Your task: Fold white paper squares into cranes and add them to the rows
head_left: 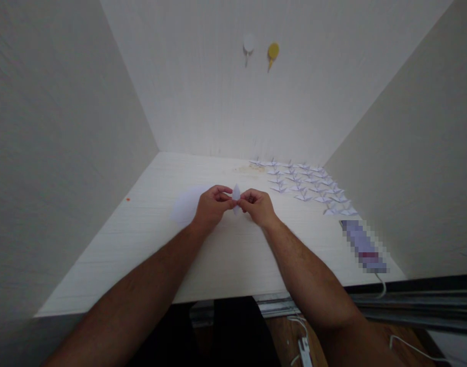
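Between my two hands, just above the middle of the white table, is a small folded piece of white paper (236,191), narrow and pointed at its top. My left hand (217,203) pinches its left side with thumb and fingers. From the right, my right hand (256,205) pinches the same paper, the two thumbs nearly meeting. Flat white paper (183,205) lies on the table beside my left hand, partly hidden by it. To the right of my right hand stand several folded white paper cranes (303,198) in rows.
A pixelated phone-like object (363,247) with a white cable (381,286) lies near the table's (233,265) right edge. Walls close in the left, right and back. A white hook (249,43) and a yellow hook (273,51) hang on the back wall. A small orange speck (128,199) lies left.
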The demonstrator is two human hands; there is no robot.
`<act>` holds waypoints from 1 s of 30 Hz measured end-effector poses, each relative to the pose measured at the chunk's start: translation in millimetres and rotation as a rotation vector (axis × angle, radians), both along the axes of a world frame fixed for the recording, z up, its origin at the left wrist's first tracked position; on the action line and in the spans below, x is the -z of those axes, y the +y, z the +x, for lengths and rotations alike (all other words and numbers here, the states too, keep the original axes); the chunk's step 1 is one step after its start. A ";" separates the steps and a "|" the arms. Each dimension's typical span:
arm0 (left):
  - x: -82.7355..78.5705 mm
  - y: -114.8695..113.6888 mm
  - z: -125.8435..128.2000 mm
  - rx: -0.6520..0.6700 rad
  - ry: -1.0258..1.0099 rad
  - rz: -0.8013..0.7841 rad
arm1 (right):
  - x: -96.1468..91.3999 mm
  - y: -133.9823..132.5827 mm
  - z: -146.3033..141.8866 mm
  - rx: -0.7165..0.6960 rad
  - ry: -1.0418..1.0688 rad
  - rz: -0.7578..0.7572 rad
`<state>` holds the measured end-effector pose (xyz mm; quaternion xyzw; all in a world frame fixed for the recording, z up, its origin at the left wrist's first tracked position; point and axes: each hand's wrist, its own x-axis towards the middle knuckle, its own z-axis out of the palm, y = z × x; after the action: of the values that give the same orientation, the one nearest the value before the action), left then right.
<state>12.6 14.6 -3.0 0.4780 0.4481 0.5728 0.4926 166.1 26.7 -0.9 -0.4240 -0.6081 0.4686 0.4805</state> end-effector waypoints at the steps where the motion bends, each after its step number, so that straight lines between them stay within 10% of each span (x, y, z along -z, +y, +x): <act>1: -0.1 0.1 0.6 -0.004 -0.004 -0.006 | 0.5 0.0 -0.3 0.009 0.001 0.001; 11: 3.7 2.0 3.4 -0.002 -0.070 -0.036 | 16.3 7.0 -1.5 0.210 -0.118 0.174; 18: 2.4 0.2 2.7 -0.088 0.217 0.127 | 13.2 3.9 -2.1 0.120 -0.119 0.124; 30: 3.6 2.4 -0.3 0.017 0.059 -0.013 | 6.9 2.2 0.7 0.069 -0.134 0.220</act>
<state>12.3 17.0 -6.6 0.4955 0.4620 0.5512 0.4870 166.8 28.9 -7.8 -0.4197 -0.6716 0.3529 0.4983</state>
